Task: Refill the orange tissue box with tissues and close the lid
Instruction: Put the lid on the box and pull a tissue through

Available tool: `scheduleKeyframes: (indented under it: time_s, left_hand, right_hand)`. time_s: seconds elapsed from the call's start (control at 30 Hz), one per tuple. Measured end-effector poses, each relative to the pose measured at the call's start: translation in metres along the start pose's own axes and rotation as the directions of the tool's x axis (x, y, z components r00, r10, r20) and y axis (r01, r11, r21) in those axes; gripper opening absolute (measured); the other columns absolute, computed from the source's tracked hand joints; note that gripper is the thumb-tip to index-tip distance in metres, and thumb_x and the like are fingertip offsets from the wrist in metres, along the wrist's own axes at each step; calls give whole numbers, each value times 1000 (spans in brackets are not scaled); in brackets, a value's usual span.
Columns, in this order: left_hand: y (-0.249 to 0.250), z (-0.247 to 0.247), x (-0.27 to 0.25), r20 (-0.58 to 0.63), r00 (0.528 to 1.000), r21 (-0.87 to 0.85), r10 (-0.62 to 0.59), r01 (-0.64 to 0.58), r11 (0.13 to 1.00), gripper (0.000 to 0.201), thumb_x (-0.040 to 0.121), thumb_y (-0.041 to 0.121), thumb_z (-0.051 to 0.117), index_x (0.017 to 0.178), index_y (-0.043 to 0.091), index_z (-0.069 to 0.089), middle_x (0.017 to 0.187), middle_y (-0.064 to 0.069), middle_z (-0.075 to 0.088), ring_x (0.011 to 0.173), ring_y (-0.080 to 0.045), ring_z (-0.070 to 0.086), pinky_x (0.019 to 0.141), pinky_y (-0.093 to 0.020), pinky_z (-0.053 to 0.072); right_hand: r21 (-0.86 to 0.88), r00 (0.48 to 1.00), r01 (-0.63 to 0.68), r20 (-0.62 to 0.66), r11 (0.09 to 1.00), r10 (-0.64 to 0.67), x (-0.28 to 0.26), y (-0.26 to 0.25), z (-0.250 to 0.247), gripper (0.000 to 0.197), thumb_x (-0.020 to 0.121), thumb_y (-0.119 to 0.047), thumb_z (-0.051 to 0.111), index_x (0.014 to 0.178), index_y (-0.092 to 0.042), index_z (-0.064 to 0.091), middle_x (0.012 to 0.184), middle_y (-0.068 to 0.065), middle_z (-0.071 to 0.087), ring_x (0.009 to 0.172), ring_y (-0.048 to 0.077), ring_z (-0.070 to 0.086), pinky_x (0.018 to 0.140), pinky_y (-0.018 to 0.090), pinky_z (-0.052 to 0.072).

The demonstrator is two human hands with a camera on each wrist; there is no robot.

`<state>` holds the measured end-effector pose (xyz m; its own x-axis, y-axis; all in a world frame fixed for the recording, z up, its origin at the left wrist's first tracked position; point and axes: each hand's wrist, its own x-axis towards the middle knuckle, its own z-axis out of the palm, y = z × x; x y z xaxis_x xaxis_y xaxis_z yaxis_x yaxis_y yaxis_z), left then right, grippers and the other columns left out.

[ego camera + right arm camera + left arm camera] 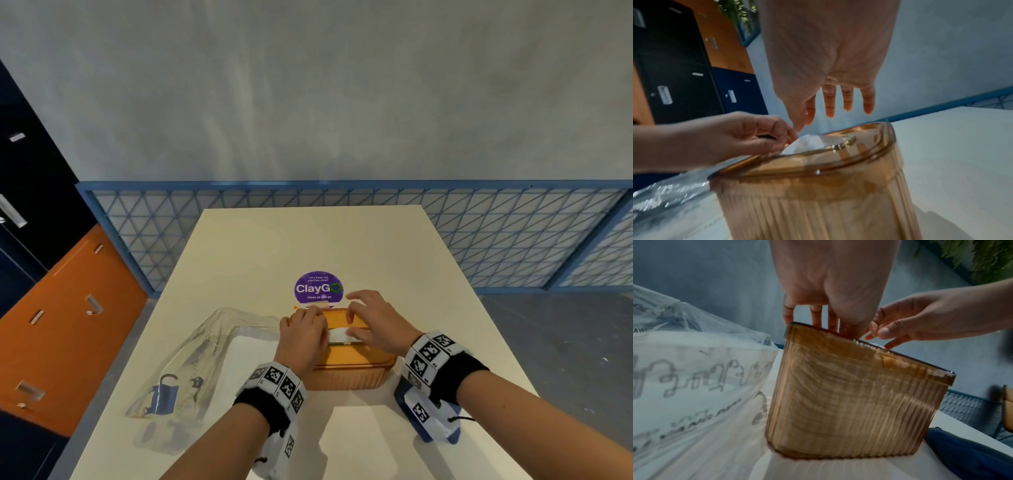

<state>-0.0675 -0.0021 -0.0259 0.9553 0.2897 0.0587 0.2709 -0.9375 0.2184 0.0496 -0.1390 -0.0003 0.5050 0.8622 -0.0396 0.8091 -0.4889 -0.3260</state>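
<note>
**Working a Tissue Through the Lid Slot**

Pinching at the white tissue (339, 334) that poked from the slot, the person's left hand (303, 337) had its fingers curled over the lid (356, 354) of the orange tissue box (349, 375), thumb and forefinger closing on the paper's edge as the right wrist view showed it. The right hand (375, 320) hovered just above the far side of the lid with fingers spread and relaxed, gripping nothing. The box sat directly beneath both hands on the white table (308, 240), its lid apparently already seated on the ribbed walls. Just to the left of the left hand lay a clear plastic wrapper (205, 356), slack and seemingly emptied of its pack. Beyond the fingertips a round purple sticker (318, 287) marked the tabletop. By the look of it, refilling was finished and the lid was on; the step in hand was teasing out the first sheet. The next move likely called for a gentle upward pull without tearing, then a firm press to confirm the lid's closure.
</note>
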Motion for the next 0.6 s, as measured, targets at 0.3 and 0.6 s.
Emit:
scheduleKeyframes:
  time_s: [0.3, 0.6]
  left_hand:
    - [12, -2, 4, -53, 999, -98, 11, -16, 995, 22, 95, 30, 42, 114, 21, 50, 123, 5, 46, 113, -14, 44, 100, -32, 33]
    - [12, 4, 6, -15, 1000, -34, 21, -22, 999, 21, 98, 23, 40, 114, 23, 54, 136, 6, 42, 125, -18, 37, 102, -34, 32]
  right_hand:
    - [-247, 1000, -15, -4, 969, 15, -8, -16, 9, 24, 93, -29, 52, 108, -15, 64, 152, -1, 28, 143, 22, 17, 111, 43, 28]
    - [-100, 992, -126, -25, 987, 124, -1, -16, 12, 29, 97, -24, 40, 111, -10, 60, 151, -1, 27, 141, 18, 20, 108, 43, 32]
